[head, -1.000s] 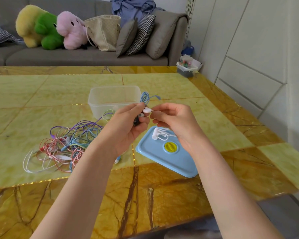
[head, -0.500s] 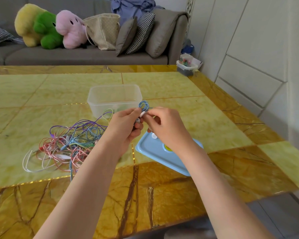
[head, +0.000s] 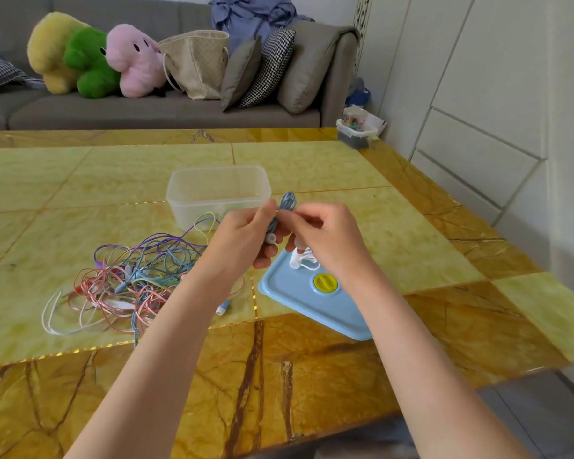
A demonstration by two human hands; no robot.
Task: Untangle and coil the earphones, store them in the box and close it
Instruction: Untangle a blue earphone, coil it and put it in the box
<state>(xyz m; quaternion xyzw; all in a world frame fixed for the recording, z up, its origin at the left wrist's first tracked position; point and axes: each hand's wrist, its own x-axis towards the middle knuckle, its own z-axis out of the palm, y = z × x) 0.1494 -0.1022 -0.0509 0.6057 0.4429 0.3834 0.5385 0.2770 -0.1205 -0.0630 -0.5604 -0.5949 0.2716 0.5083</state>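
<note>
Living-room setup: grey sofa [head: 166, 111] with plush toys behind, glossy yellow-brown marble tabletop [head: 328, 366] up front. Both hands are together above the tabletop, just in front of the clear plastic box [head: 217, 193]. Left hand [head: 242, 238] grips a coiled blue earphone bundle [head: 284, 210], long axis roughly upright, loop end poking out the top, a white earbud showing at the bottom by the fingers. Right hand [head: 328, 240] pinches the same bundle from the right, likely tucking or wrapping the cord end. Key relation: box sits directly beyond the hands, open top, slightly left of the bundle, so the left hand is the nearer one for the drop-in; short forward move, I'd guess. Blue lid [head: 312, 303] with yellow vent knob lies flat just under and right of the hands, with a small coiled white earphone [head: 300, 261] resting on it. Remaining tangle [head: 136, 279], thin glossy cords in pink, purple, blue and white, sprawls on the tabletop left of the left forearm. Box is translucent and rigid with rounded corners; can't tell whether anything is inside.
</note>
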